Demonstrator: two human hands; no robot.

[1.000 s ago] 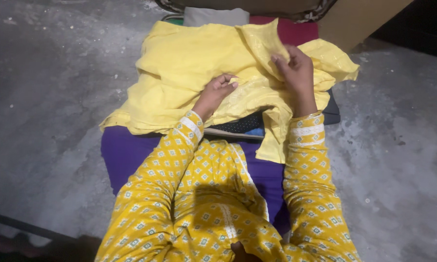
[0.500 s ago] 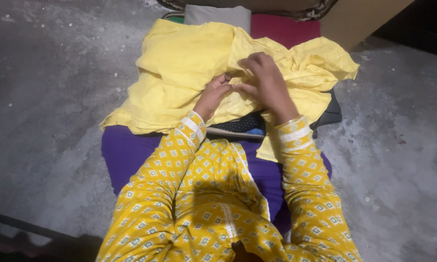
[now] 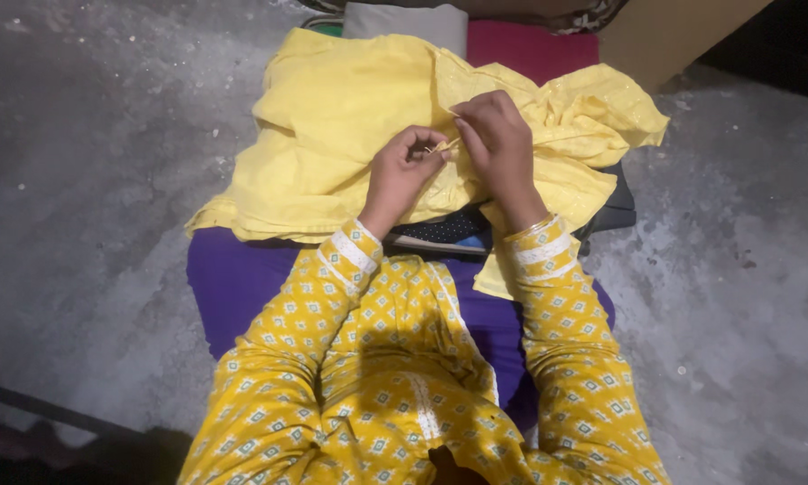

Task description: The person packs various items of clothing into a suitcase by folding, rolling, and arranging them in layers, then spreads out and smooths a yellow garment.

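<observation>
Your left hand [image 3: 402, 175] and your right hand [image 3: 498, 144] meet a little above the middle of the frame, on top of the yellow cloth [image 3: 332, 126]. The left hand has its fingers curled, and thumb and forefinger are pressed together on a small fold of the cloth. The right hand bends over from the right side, and its fingertips [image 3: 462, 135] pinch the same fold, so the two hands almost touch each other. Between them you can see a thin, light thing, but it is too small to tell what it is.

The yellow cloth lies crumpled across the upper centre of the frame and covers most of the pile under it. Under its lower edge a dark dotted fabric [image 3: 444, 229] shows. At the top edge a grey folded piece [image 3: 404, 18] and a red piece [image 3: 534, 49] stick out. The purple cloth [image 3: 233, 278] lies over your lap, lower in the frame. The grey concrete floor [image 3: 81, 180] is around everything.
</observation>
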